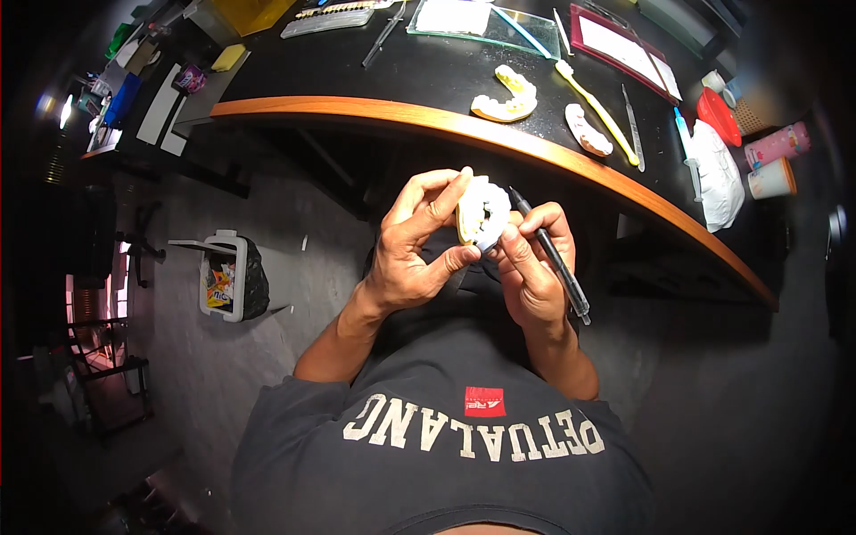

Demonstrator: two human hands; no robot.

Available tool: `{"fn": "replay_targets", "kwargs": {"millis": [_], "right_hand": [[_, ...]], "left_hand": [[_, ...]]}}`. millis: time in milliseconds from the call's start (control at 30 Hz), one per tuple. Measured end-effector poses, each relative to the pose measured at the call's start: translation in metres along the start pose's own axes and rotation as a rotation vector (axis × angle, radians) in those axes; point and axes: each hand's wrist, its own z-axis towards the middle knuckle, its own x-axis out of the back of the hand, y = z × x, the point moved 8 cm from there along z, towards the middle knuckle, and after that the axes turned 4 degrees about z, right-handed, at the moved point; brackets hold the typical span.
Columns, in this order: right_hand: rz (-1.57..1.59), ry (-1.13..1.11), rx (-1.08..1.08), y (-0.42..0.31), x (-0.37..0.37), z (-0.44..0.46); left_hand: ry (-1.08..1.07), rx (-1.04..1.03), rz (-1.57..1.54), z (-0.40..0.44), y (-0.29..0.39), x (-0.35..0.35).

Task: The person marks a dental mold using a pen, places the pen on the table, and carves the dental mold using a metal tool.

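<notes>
Above my lap, just off the table's front edge, a pale dental cast (481, 212) is held between both hands. My left hand (413, 236) is closed on its left side, fingers at the top and thumb near the lower edge. At the cast's lower right, the thumb and fingertips of my right hand (538, 263) press against it. A black pen (558, 265) is also held in that hand, slanting across the fingers with one end up beside the cast. On the table lie a yellowish horseshoe-shaped cast (506, 109) and a smaller pale cast piece (588, 138).
A yellow toothbrush (599, 114) and a slim metal tool (634, 132) lie on the black table with the orange-brown edge (374, 109). Farther back are a glass plate (428, 28) and a red-framed tray (624, 55). An open waste bin (234, 276) stands on the floor at left.
</notes>
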Motion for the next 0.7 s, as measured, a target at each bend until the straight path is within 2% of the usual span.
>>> {"fn": "replay_targets", "kwargs": {"millis": [200, 300, 467, 700], "right_hand": [[-0.045, -0.009, 0.034, 0.003, -0.003, -0.005], [-0.109, 0.01, 0.096, 0.008, 0.004, -0.008], [-0.198, -0.006, 0.118, 0.004, -0.001, -0.011], [-0.107, 0.067, 0.075, -0.001, -0.004, -0.008]], "left_hand": [[0.015, -0.166, 0.273, 0.004, 0.018, 0.001], [0.077, -0.119, 0.263, 0.003, 0.015, -0.002], [0.048, -0.152, 0.315, 0.004, 0.018, -0.004], [-0.009, -0.154, 0.281, 0.003, 0.011, -0.008]]}}
